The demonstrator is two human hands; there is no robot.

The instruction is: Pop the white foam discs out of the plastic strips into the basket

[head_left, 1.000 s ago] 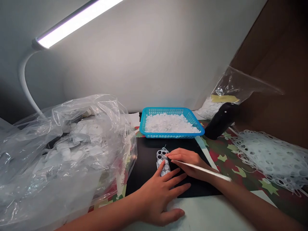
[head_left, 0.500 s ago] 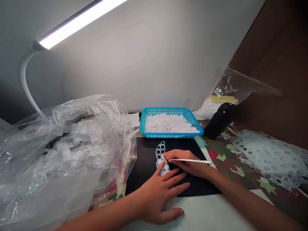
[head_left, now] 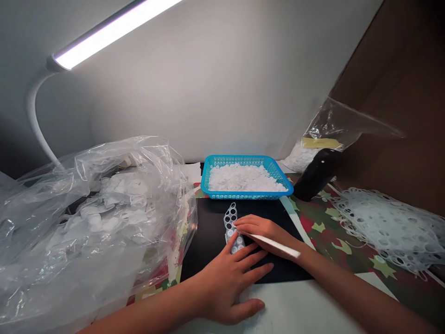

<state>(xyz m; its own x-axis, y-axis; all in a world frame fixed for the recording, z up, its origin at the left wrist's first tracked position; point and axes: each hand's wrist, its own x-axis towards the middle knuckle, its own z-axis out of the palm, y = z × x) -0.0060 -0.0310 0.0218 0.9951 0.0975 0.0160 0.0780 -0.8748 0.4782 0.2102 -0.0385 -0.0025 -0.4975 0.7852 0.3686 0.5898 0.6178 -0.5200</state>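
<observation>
A pale, translucent perforated piece (head_left: 230, 219), with a loop at its top end, lies on the black mat (head_left: 205, 250). Its upper holes look dark; whitish discs seem to sit in its lower ones. My left hand (head_left: 229, 278) is open over the near end, fingers spread, one fingertip pressing on the piece. My right hand (head_left: 267, 234) is closed around a thin white stick (head_left: 278, 246), its fingertips at the piece's right edge. The stick's working tip is hidden by those fingers.
Behind the mat stands a blue basket (head_left: 246, 195) of small white discs. Clear plastic bags (head_left: 139, 222) with white pieces fill the left. On the right are a black cylindrical object (head_left: 318, 176) and a pile of perforated translucent sheets (head_left: 392, 227). A lit lamp (head_left: 114, 35) hangs above.
The stick has turned in my right hand: its rear end now points lower and shows a broader face. The piece's top end has shifted slightly left. My left hand is almost unmoved.
</observation>
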